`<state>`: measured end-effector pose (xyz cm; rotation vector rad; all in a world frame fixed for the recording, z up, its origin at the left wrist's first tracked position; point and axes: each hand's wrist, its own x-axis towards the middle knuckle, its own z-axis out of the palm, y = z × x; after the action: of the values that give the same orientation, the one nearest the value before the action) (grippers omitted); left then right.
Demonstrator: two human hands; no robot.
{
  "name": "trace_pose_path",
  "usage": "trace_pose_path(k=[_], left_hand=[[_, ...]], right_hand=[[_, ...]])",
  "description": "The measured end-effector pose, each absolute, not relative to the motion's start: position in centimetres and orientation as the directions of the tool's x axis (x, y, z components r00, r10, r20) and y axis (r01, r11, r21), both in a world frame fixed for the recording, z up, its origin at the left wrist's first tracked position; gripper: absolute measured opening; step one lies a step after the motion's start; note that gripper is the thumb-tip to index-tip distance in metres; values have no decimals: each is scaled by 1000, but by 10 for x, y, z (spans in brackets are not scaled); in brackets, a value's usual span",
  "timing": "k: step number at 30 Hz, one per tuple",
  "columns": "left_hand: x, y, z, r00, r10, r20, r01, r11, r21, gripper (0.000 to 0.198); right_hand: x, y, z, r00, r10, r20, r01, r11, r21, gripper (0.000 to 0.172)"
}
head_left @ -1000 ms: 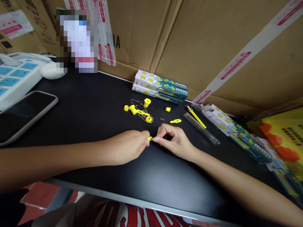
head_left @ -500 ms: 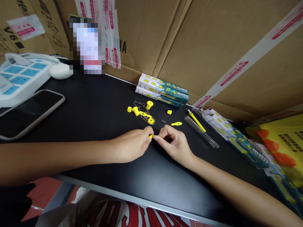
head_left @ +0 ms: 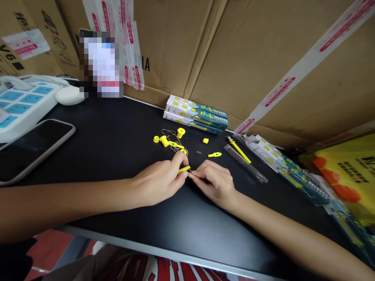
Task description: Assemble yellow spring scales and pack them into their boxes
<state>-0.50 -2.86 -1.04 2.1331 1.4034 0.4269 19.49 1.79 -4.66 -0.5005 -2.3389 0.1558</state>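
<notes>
My left hand point(head_left: 162, 179) pinches a small yellow plastic piece point(head_left: 184, 169) just above the black table point(head_left: 117, 132). My right hand point(head_left: 213, 181) meets it fingertip to fingertip and pinches a thin metal wire point(head_left: 191, 171) at the yellow piece's end. Just beyond the hands lie loose yellow parts: a peg-and-wire assembly point(head_left: 171, 144), a small ring point(head_left: 156, 139), a spool point(head_left: 181, 132), a cube point(head_left: 205, 140), a flat clip point(head_left: 215, 155) and a tiny spring point(head_left: 199, 152).
Stacked product boxes point(head_left: 195, 115) sit at the back against cardboard cartons point(head_left: 234, 58). A yellow pen point(head_left: 239, 150) and clear tube point(head_left: 245, 164) lie right, with more packets point(head_left: 290, 171) beyond. A phone point(head_left: 32, 148), power strip point(head_left: 20, 103) and white mouse point(head_left: 69, 95) are at left.
The hands stay together; the yellow piece now sticks out further from my left fingers and my index finger is raised. The right fingers have lowered flatter toward the table. The view shifted slightly.
</notes>
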Motion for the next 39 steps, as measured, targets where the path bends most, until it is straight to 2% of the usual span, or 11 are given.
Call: trace_pose_path(k=[4,7,14,18,21,25,27,29,33,36,39], left_hand=[[-3,-28,-11,402,915,-31,807,-338,484,34],[-3,-26,-11,446,893,-65,826,-383,414,35],[-5,-22,-11,551,834,-20,773,-501,388,34],[-9,-19,-10,633,774,4,691,-567,449,30],[-14,-14,-11,688,726,21,641,-621,451,28],[-20,-7,-11,747,665,-8,609,-679,409,27],[-22,-5,-10,757,653,-27,611,-692,383,26],[-23,-3,-9,767,641,-42,607,-702,371,25],[-25,-2,-10,786,617,-34,585,-726,361,23],[-24,-2,-13,801,598,6,562,-755,338,21],[-22,-3,-16,816,577,29,549,-790,273,23]], right_hand=[[198,19,-46,-744,290,602,302,950,-84,20],[200,18,-44,-791,234,565,284,959,1,24],[199,17,-43,-764,154,627,237,970,50,12],[195,19,-43,-663,273,697,247,959,-141,16],[193,23,-44,-692,401,601,252,913,-319,20],[193,29,-44,-763,434,479,203,864,-461,7],[194,30,-42,-772,459,440,179,821,-543,6],[195,31,-38,-791,503,348,163,722,-672,10],[196,33,-29,-846,523,105,140,407,-902,15],[197,35,-27,-858,514,7,137,241,-961,19],[197,36,-29,-861,509,-3,133,220,-967,25]])
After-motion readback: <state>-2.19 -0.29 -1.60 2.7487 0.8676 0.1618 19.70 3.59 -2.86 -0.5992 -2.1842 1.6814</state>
